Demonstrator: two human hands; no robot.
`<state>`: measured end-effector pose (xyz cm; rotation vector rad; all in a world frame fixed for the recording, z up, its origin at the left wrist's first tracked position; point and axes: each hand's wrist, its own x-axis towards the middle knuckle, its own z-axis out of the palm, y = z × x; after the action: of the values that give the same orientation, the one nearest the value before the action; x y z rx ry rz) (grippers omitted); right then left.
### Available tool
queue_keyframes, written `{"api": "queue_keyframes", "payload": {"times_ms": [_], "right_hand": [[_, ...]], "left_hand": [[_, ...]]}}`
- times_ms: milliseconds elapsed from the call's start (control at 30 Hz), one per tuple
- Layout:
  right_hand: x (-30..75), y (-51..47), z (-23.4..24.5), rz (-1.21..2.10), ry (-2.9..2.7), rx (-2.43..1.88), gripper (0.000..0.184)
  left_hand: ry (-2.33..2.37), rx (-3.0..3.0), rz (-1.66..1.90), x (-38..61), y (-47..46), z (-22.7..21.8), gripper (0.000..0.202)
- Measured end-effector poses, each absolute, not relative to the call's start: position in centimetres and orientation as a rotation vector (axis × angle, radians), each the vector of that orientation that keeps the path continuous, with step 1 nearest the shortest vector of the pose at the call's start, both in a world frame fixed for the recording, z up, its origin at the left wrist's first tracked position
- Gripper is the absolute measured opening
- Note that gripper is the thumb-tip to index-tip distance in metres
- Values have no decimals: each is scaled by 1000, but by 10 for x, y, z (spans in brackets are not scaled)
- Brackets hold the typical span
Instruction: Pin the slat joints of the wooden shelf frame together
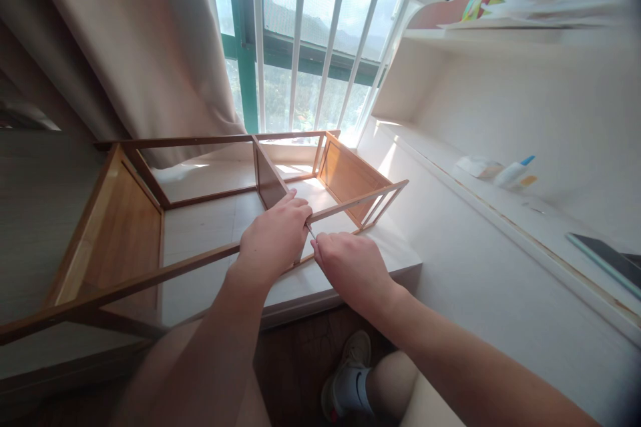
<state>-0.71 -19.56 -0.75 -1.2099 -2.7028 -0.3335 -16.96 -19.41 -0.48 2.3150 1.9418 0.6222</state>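
A brown wooden shelf frame (200,258) lies on its side on a pale ledge, with a solid panel at each end and a dividing panel (268,177) in the middle. My left hand (274,230) is closed around the front rail where the divider meets it. Close beside it, my right hand (353,270) is in a fist around a thin metal tool (311,232). The tool's slim shaft points at the rail by my left fingers. Its handle end is hidden in my right hand, so I cannot tell its exact kind.
Behind the frame stand white window bars (325,47), and a beige curtain (140,33) hangs at the left. On the right, a white shelf unit (481,233) holds a white bottle with a blue tip (513,172) and a dark flat device (605,257). My foot (350,373) is below the ledge.
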Motion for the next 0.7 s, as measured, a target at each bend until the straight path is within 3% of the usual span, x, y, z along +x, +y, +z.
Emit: {"api": "queue_keyframes", "payload": {"times_ms": [200,333,433,567,700], "right_hand": [[-8,-195,-11,-293,-2687,-1244,35],[-9,-194,-23,-33,-2555,-1321,37],[-13,-195,-35,431,-2285,-1310,41],[-24,-200,-47,1305,-1623,-1132,45],[-36,-209,-45,1732,-1062,-982,39]], "left_hand": [[1937,2319,608,-169,-193,-4,17],[1943,2316,590,-169,-193,-4,18],[1948,2318,577,-169,-194,-4,18],[1953,2327,576,-169,-194,-4,17],[1952,2335,576,-169,-193,-5,17]]}}
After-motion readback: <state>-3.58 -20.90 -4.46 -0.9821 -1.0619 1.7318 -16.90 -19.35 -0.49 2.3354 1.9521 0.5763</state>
